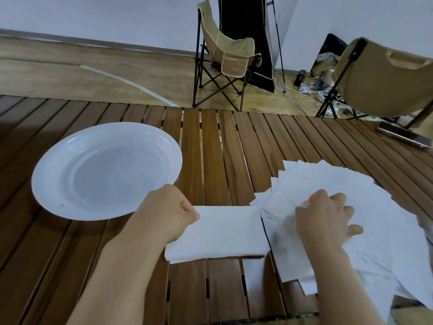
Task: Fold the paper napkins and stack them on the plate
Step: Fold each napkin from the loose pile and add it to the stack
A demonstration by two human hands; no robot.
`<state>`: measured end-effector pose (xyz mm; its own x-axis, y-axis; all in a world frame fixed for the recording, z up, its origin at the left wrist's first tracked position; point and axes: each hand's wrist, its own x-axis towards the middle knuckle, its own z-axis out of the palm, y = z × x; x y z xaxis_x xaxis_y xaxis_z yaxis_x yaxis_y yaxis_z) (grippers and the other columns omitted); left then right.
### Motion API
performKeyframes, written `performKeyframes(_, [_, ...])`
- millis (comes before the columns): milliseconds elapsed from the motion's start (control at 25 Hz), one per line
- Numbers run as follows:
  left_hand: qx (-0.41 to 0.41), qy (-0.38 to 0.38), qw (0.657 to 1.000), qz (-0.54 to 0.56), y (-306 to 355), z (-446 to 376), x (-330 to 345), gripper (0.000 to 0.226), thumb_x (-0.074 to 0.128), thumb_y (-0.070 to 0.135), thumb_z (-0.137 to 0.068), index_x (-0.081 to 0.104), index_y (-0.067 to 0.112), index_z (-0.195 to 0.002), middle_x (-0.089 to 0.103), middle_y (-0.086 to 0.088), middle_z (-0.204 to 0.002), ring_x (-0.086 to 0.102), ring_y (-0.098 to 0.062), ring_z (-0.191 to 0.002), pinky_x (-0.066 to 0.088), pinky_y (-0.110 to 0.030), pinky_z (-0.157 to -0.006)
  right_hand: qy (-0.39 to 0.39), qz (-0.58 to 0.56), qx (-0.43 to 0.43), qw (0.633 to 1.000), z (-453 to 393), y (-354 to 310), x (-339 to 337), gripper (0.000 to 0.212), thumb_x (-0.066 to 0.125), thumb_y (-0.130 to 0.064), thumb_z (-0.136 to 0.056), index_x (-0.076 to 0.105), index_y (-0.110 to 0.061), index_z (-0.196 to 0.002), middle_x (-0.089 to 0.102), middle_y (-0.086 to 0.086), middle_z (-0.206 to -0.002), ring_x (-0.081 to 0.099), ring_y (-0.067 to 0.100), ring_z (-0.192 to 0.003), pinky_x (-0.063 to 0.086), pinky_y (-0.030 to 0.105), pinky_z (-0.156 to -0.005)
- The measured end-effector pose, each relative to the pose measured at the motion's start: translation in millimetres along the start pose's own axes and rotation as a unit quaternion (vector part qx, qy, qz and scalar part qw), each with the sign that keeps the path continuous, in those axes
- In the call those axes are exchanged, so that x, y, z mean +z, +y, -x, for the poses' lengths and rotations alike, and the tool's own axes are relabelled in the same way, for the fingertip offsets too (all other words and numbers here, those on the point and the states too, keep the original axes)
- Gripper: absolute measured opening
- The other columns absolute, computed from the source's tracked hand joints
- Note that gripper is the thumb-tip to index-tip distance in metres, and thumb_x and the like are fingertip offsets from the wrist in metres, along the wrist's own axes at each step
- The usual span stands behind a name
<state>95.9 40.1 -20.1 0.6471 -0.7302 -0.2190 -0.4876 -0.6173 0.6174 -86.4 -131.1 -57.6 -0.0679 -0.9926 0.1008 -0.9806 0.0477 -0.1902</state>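
A white plate (pixel 54 174) lies on the slatted wooden table at the left, with nothing on it. A folded white napkin (pixel 225 233) lies flat in front of me, near the table's front edge. My left hand (pixel 168 212) pinches its left edge, just by the plate's near rim. To the right spreads a fanned pile of unfolded white napkins (pixel 328 179). My right hand (pixel 325 216) rests on that pile, fingers curled and pinching the top sheet near its left corner.
The slatted wooden table (pixel 210 141) fills the foreground. A phone (pixel 403 136) lies at its far right edge. Two beige folding chairs (pixel 229 55) stand on the floor beyond, with cables and gear by the right one.
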Motion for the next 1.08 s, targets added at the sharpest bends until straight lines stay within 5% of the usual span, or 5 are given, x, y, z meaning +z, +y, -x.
performKeyframes(280, [0.038, 0.085, 0.992, 0.084, -2, 32, 10, 0.011, 0.059, 0.029, -0.091, 0.063, 0.035, -0.098, 0.058, 0.02, -0.103, 0.055, -0.003, -0.099, 0.032, -0.007, -0.07, 0.046, -0.108, -0.024, 0.993, 15, 7, -30, 0.016, 0.045, -0.011, -0.096, 0.061, -0.012, -0.095, 0.044, 0.004, -0.094, 0.043, 0.029, -0.089, 0.031, 0.046, -0.091])
performKeyframes(520, [0.051, 0.101, 0.977, 0.179, 0, 30, 7, 0.035, 0.068, 0.029, -0.085, 0.055, 0.036, -0.117, 0.057, 0.019, -0.122, 0.053, -0.003, -0.114, 0.039, -0.023, -0.098, -0.043, -0.367, -0.178, 0.912, 54, 0, -103, 0.014, 0.06, -0.022, -0.091, 0.069, -0.018, -0.081, 0.066, -0.005, -0.072, 0.056, 0.008, -0.063, 0.038, 0.025, -0.056])
performKeyframes(680, [0.024, -0.089, 0.965, 0.245, 13, 15, -10, 0.098, 0.073, 0.056, -0.062, 0.018, 0.05, -0.143, 0.049, 0.016, -0.128, 0.049, -0.004, -0.115, 0.038, -0.028, -0.09, -0.189, -0.528, -0.154, 0.814, 59, -11, -92, 0.015, 0.061, -0.025, -0.092, 0.072, -0.017, -0.086, 0.072, 0.002, -0.085, 0.063, 0.021, -0.083, 0.045, 0.028, -0.076])
performKeyframes(840, [0.039, -0.084, 0.954, 0.284, 16, 5, -13, 0.116, 0.078, 0.048, -0.054, 0.004, 0.057, -0.143, 0.051, 0.011, -0.137, 0.056, -0.006, -0.112, 0.039, -0.025, -0.089, -0.258, -0.579, -0.143, 0.76, 46, -18, -80, 0.022, 0.063, -0.036, -0.088, 0.07, -0.015, -0.091, 0.063, 0.024, -0.106, 0.058, 0.04, -0.095, 0.043, 0.051, -0.096])
performKeyframes(1080, [0.112, 0.051, 0.964, 0.236, 14, 1, -16, 0.046, 0.075, 0.04, -0.073, 0.059, 0.048, -0.116, 0.062, 0.014, -0.118, 0.06, -0.006, -0.103, 0.05, -0.03, -0.094, -0.237, -0.585, -0.093, 0.77, 33, -21, -68, 0.016, 0.066, -0.034, -0.087, 0.07, -0.025, -0.099, 0.066, 0.018, -0.107, 0.061, 0.041, -0.104, 0.047, 0.059, -0.093])
